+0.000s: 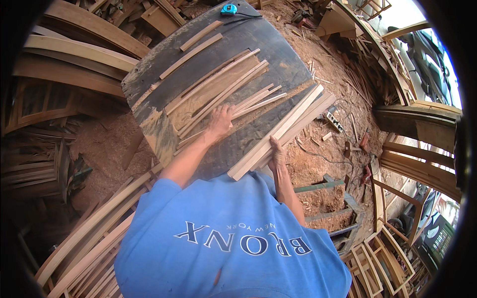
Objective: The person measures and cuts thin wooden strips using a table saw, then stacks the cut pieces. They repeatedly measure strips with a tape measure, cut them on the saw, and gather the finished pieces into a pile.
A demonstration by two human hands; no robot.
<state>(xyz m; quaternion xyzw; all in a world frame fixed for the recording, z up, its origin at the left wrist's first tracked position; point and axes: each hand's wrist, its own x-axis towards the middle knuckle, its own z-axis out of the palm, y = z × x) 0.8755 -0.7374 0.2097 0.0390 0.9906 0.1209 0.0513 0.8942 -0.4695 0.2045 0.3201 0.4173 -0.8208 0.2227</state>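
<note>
My right hand (278,152) is closed around a small bundle of long wooden strips (292,122), thumb on top. The bundle slants over the right edge of the dark, dusty tabletop (275,43), its near end close to my blue shirt. On the tabletop, my left hand (220,120) curls its fingers over the near end of some thinner wooden strips (253,101); its fingertips are partly hidden. Just beyond it lie several more wooden strips (218,82), roughly side by side. Two shorter wooden strips (191,55) rest farther off, at the far left of the tabletop.
A blue tape measure (229,9) sits at the tabletop's far edge. Sawdust and scraps cover the floor (318,154), with a power strip (334,121) and cables at the right. Stacked timber (82,54) stands left; wooden frames (380,263) lean at the lower right.
</note>
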